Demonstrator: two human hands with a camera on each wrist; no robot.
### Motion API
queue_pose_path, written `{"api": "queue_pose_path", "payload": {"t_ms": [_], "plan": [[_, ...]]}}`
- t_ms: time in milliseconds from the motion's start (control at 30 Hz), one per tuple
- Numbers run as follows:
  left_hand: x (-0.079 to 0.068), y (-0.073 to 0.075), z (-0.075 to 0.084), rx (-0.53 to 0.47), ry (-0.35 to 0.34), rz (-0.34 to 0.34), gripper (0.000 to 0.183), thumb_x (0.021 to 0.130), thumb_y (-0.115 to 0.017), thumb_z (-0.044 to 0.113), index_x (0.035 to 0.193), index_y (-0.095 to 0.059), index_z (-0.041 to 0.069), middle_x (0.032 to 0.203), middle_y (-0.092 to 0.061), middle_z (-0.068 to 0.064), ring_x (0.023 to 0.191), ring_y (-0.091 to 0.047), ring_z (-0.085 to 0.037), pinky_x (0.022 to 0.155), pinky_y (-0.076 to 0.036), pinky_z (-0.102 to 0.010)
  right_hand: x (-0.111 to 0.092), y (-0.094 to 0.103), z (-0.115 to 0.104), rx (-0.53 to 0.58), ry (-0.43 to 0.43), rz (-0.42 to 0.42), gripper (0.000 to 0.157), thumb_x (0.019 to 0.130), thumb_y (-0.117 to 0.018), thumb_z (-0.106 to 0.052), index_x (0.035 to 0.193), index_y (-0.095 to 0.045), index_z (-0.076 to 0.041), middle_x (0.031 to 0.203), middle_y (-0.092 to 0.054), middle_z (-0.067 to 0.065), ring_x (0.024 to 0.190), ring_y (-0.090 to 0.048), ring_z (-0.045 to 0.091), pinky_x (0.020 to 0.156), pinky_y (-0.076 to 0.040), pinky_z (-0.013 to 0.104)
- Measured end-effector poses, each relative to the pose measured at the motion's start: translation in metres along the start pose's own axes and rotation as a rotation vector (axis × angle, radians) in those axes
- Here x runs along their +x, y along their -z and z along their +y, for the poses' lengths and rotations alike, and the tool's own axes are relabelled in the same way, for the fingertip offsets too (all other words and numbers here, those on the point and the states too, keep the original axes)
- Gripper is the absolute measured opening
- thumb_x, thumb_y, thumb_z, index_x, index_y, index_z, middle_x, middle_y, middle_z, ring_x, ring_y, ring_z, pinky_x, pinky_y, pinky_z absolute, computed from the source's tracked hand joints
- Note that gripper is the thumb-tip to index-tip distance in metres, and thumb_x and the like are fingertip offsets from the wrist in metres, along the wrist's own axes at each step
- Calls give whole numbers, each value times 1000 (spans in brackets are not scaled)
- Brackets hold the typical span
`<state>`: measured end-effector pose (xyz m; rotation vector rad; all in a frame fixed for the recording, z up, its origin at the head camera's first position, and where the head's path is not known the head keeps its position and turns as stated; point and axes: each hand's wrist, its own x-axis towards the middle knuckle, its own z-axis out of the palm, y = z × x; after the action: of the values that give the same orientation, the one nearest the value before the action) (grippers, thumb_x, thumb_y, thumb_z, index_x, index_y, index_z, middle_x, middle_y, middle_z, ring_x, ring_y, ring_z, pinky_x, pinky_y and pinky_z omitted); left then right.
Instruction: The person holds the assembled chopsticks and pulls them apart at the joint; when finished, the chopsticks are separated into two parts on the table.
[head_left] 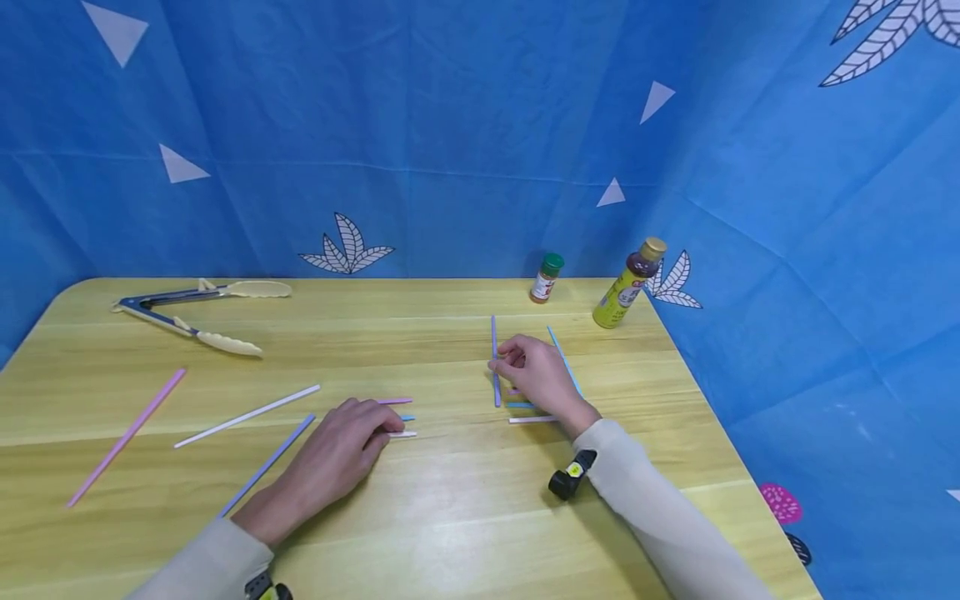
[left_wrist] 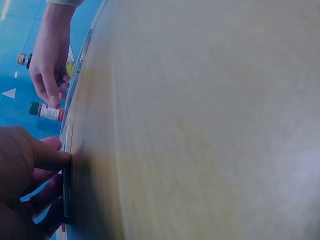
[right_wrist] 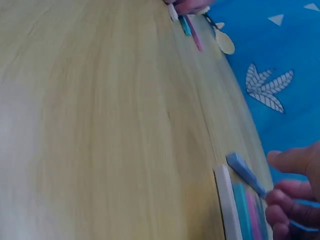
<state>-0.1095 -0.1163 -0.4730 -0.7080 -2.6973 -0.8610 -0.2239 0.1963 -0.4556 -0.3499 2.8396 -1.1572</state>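
Note:
My left hand (head_left: 347,442) is low on the table, thumb and index finger around the white stick (head_left: 405,434). The left wrist view shows these fingertips at the white stick (left_wrist: 69,137). Beside it, a short blue stick (head_left: 408,417) and a pink stick (head_left: 395,401) stick out past the hand. My right hand (head_left: 543,377) is over the upright purple stick (head_left: 494,333), thumb tip overlapping it. In the right wrist view its thumb (right_wrist: 289,161) stands apart from the fingers. Below that hand lie white (right_wrist: 227,200), blue (right_wrist: 242,210) and pink (right_wrist: 253,215) sticks, partly hidden.
Pink (head_left: 127,437), white (head_left: 247,416) and purple (head_left: 268,464) sticks lie on the left. Tongs (head_left: 168,319) rest spread at the back left. A green-capped spice jar (head_left: 546,279) and a sauce bottle (head_left: 628,287) stand at the back right. A light-blue stick (head_left: 564,360) slants behind the right hand.

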Motion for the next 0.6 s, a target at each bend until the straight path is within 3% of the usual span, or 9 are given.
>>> {"api": "queue_pose_path", "payload": {"t_ms": [133, 267, 600], "plan": [[0, 0, 1, 4, 5, -3, 22, 94, -83, 2, 104, -77, 21, 107, -79, 11, 91, -65, -10, 83, -53, -35, 2, -10, -5, -26, -38, -13, 30, 99, -82, -27, 120, -74, -8, 96, -73, 3, 74, -68, 13, 70, -58, 30], [0, 1, 1, 5, 12, -9, 22, 94, -83, 2, 105, -77, 20, 106, -79, 10, 90, -65, -10, 82, -53, -35, 5, -19, -10, -77, -21, 18, 25, 97, -84, -23, 116, -75, -8, 93, -73, 2, 82, -65, 14, 77, -53, 34], [-1, -1, 0, 10, 15, -3, 21, 94, -83, 2, 105, -77, 19, 107, -79, 9, 92, -66, -10, 85, -54, -37, 15, -32, -25, -78, 29, 23, 16, 99, -79, -12, 113, -75, -8, 96, -77, 4, 89, -71, 19, 86, -58, 40]]}}
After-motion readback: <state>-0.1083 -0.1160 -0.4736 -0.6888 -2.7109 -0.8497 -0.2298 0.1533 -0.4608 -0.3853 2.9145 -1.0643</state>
